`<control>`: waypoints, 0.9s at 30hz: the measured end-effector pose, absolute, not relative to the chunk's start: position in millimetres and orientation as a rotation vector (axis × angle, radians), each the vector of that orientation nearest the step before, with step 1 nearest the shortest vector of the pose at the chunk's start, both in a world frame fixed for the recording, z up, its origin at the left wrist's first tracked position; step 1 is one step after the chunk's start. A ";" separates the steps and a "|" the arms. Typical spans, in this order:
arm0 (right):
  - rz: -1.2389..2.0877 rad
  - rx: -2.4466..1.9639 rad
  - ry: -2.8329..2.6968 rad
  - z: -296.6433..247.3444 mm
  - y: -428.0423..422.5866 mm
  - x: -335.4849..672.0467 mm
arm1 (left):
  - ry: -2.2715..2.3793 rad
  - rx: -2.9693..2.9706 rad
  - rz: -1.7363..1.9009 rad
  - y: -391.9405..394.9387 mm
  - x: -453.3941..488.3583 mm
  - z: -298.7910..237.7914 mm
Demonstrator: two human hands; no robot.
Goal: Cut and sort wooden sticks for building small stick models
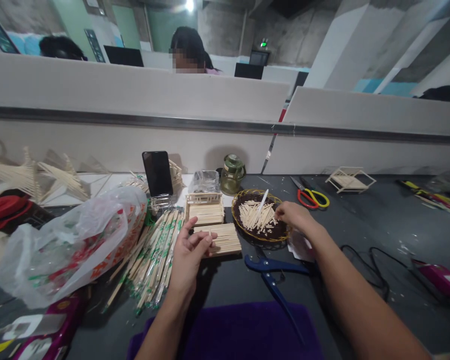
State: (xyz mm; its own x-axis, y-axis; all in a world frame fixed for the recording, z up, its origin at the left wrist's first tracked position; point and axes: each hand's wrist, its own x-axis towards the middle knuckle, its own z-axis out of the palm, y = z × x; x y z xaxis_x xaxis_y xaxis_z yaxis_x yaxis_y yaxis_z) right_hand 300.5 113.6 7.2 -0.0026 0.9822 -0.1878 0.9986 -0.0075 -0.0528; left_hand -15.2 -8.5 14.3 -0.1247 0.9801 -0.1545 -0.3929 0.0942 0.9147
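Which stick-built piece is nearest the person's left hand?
The flat stick panel, partly hidden behind the left hand; the railed stick tray sits just beyond it, and the open stick frame stands far to the right.

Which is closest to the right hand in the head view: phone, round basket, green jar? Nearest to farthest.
From the right hand:
1. Round basket: right at the fingers, on the hand's left.
2. Green jar: behind the basket, to the left.
3. Phone: upright, farther left past the jar.
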 end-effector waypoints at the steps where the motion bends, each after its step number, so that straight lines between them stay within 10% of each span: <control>1: -0.275 2.130 2.158 4.6 115.1 297.6 | 1.075 0.746 1.386 -8.5 -15.2 14.0; 27: -0.102 2.226 1.981 3.6 119.1 285.9 | 1.061 0.755 1.376 -8.8 -15.1 12.3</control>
State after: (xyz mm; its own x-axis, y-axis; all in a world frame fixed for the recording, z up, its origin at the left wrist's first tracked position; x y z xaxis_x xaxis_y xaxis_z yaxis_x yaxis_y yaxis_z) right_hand 285.9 119.1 3.6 0.1201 0.9803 -0.1567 0.9912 -0.1097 0.0735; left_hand -15.1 -8.8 12.3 -0.1091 0.9827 -0.1495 -0.3942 0.0953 0.9141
